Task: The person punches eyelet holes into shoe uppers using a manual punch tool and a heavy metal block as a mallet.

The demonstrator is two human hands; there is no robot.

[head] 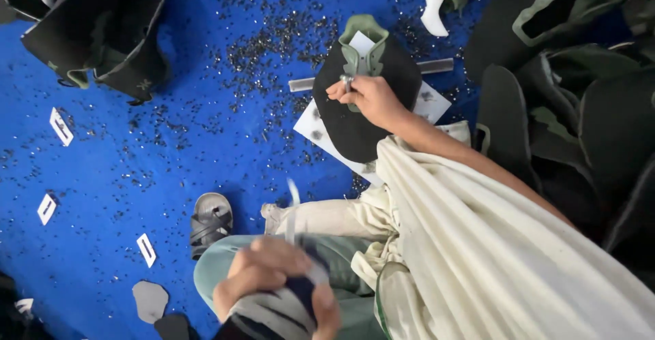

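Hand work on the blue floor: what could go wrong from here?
Right hand fingers pinch the small metal punch on the black upper piece; a stray blow could catch them.
Left hand grips a blurred tool close over the lap; a slip might hit the leg.

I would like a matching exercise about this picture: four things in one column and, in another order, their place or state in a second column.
Things:
1. right hand
2. left hand
3. sandal
4. black shoe pieces

Places or states:
a. lying on the blue floor, near the knee
b. piled up at the right side
c. pressing a small metal tool onto the black and green shoe upper
d. low in the picture, blurred, gripping a dark object

Pairs: 1-c, 2-d, 3-a, 4-b
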